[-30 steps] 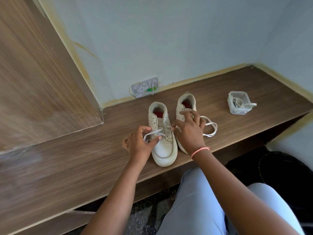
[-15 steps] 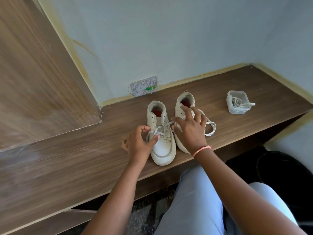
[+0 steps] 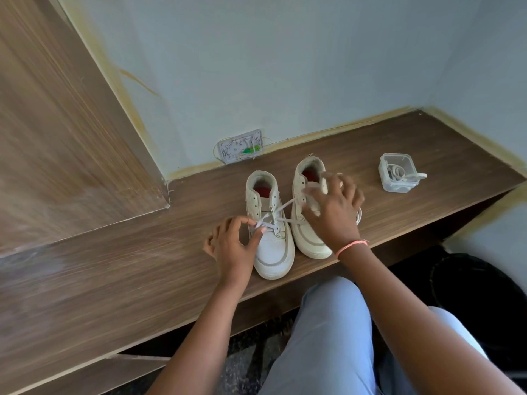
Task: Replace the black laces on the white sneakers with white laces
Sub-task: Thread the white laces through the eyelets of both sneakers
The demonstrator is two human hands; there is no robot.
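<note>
Sitting side by side on a brown wooden desk [image 3: 399, 143], toes toward the viewer: two white sneakers with red insoles, left sneaker [image 3: 271, 232] and right sneaker [image 3: 309, 212] almost touching. Pinching one end of a white lace [image 3: 281, 215] between thumb and forefinger, just beside the left sneaker's lower eyelets: left hand [image 3: 232, 249]. Running from that pinch across the left sneaker's eyelets toward the other hand: the same lace. Hovering over the right sneaker with fingers spread and blurred, thin orange band at the wrist: right hand [image 3: 335, 215]; cannot tell whether gripping the lace. Standing well apart to the right on the desk: small clear plastic box [image 3: 397, 173] with pale lace coiled inside, one end hanging over the rim. Fixed to the wall behind the sneakers: open socket plate [image 3: 239, 145].
</note>
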